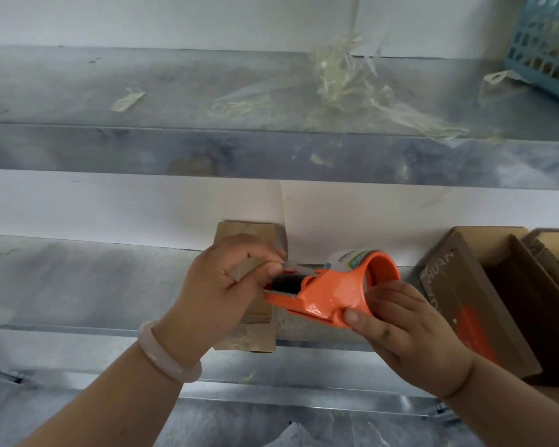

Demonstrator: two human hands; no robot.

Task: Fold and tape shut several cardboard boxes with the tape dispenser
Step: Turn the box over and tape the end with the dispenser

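The right hand (410,337) holds the orange dispenser (333,295) above the front of the metal table (78,279). Its grip is curled round the handle end, with the thumb pressed on the near side and the fingers wrapped over the open ring. The toothed blade end points toward the left hand (226,279). The tape roll (349,258), white with a printed label, sits at the far side of the dispenser.

The left hand's grip pinches the clear tape end (296,267) between thumb and forefinger, just above the blade and the black roller. A pale bracelet (165,356) circles the left wrist.

A small cardboard box (246,233) lies on the table under and behind the left hand, partly hidden by it, with its far end against the white wall. To the right stand open boxes (465,285), brown, one with printed letters and an orange smear on its side.

Above, a metal shelf (110,91) carries a tangle of tape scraps (342,82), and a blue basket (546,50) stands at its far right corner
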